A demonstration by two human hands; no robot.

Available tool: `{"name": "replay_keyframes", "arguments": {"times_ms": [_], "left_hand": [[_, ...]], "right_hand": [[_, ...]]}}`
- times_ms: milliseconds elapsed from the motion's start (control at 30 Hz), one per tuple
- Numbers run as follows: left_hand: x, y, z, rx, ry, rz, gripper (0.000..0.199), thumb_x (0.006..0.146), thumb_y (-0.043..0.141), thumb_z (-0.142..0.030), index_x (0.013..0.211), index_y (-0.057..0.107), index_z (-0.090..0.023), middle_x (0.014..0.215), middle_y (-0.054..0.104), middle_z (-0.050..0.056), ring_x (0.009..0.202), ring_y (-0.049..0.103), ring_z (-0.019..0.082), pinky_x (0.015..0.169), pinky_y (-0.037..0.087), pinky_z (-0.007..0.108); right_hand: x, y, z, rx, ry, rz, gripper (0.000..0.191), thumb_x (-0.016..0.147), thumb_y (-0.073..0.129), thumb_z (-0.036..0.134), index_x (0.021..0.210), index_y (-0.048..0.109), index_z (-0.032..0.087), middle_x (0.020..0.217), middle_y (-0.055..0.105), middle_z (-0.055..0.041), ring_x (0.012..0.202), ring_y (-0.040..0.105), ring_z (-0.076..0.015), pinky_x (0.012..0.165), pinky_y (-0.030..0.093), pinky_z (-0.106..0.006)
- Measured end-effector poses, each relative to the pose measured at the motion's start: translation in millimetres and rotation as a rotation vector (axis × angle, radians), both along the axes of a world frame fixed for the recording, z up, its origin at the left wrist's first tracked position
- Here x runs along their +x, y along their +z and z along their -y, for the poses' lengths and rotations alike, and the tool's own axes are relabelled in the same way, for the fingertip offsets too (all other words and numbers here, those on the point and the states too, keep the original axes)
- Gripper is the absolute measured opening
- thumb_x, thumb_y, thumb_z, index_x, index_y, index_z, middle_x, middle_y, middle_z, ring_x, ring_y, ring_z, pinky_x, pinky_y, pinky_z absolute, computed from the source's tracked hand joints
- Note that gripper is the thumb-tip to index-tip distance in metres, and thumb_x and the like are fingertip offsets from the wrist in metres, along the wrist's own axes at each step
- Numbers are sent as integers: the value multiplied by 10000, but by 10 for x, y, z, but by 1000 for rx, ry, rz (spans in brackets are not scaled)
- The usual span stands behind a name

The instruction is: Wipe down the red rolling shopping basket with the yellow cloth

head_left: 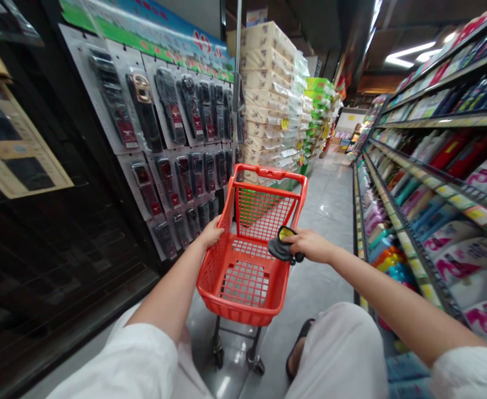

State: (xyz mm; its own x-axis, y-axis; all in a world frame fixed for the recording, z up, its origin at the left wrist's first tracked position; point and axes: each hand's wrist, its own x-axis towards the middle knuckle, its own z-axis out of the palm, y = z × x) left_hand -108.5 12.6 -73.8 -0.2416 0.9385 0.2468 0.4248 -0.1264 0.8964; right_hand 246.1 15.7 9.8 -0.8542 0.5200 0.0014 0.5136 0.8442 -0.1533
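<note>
A red plastic shopping cart (249, 315) stands right in front of my legs, its basket bare down to the grid floor. The fingers of my left hand (213, 233) are wrapped over the cart's left rim. At the opposite rim, my right hand (310, 245) is closed on a small black item with a yellow patch (280, 249); its exact kind is unclear. That item hangs partly over the basket's right side. Whether the right hand also touches the rim is hard to see.
Packaged belts (191, 177) hang on a display panel at left. Beyond it rise stacked cartons (264, 100) and green packs (316, 111). Shelves of bottles and packets (439, 194) line the right. A grey tiled aisle (330, 188) runs ahead between them.
</note>
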Motion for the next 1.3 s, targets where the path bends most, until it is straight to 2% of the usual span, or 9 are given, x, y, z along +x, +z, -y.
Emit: {"name": "replay_keyframes", "arguments": {"times_ms": [267,333,433,567,667,867,967,1100,1300], "left_hand": [[71,369,214,35,118,-273,318,721,615,-206,1033,666,-173,1295,628,175,1388,402,322,1179,170,501],[245,325,468,-17,65,-400,165,783,579,-265,888,687,-197,1160,692,164,1280,525,312,1137,276,455],[556,128,940,-270,-212,-501,396,905,410,-459,808,692,-199,838,730,103,892,685,274,882,479,377],[769,-9,1365,-361,-273,-623,480,925,352,-530,1004,679,-186,946,732,108,907,669,256,783,473,315],[698,117,1410,-415,-242,-753,435,940,338,-460,1017,665,-183,1016,722,130,954,662,266,776,450,310],[484,354,1301,-463,-289,-846,452,953,297,-449,996,662,-186,1013,719,116,957,659,251,750,435,289],[466,345,1285,-472,-273,-861,471,951,295,-453,1057,663,-178,1052,715,126,980,656,260,771,440,299],[427,319,1317,-444,-287,-829,496,943,315,-475,1162,655,-188,1119,706,124,1023,647,269,799,439,304],[220,344,1442,-442,-263,-838,483,927,322,-513,1000,698,-219,1010,728,74,956,656,236,761,430,272]], "right_hand": [[-269,-192,-33,120,14,-23,144,848,573,146,844,699,215,995,686,-27,996,535,-200,842,407,-284],[-369,-226,62,141,-9,-31,160,853,563,147,885,702,220,992,679,-35,1014,526,-207,854,410,-290],[-554,-350,238,204,-89,-68,226,882,512,150,971,705,229,1107,659,-62,1063,510,-229,865,426,-312],[-643,-544,358,299,-28,-125,270,909,491,174,1081,683,255,1393,532,-38,1153,472,-255,889,441,-345],[-449,-494,158,293,-62,-95,260,940,483,201,1069,697,272,1449,490,-6,1144,476,-236,886,444,-333],[-256,-140,-288,349,-450,-130,282,938,446,140,1057,692,211,1367,544,-74,1071,492,-260,802,457,-341],[-559,-246,-29,345,-394,-96,286,945,433,170,1054,688,242,1335,569,-57,1090,490,-255,789,475,-324],[-811,-507,364,351,-81,-29,313,977,388,266,1150,644,312,1464,460,-19,1162,463,-250,811,488,-328],[-126,-253,-83,446,-281,-17,309,966,415,232,1121,668,318,1482,453,11,1098,503,-249,803,474,-334]]}}
